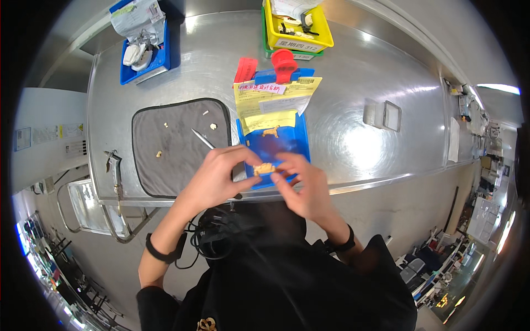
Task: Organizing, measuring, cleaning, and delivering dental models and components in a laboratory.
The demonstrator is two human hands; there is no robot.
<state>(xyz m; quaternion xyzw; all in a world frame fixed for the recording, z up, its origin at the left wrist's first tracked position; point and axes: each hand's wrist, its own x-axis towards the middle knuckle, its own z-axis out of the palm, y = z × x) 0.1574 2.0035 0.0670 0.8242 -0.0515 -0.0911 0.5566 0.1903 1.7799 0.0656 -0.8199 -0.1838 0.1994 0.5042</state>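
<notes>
Toward the back of the metal desk (342,83), a blue bin (146,77) at left carries papers (144,25) and white models (132,55), while a yellow bin (326,33) sits in a green one (316,54). A clear box (375,115) stands at right; an air gun (116,170) lies left of a dark-edged gray cloth (182,121).
</notes>
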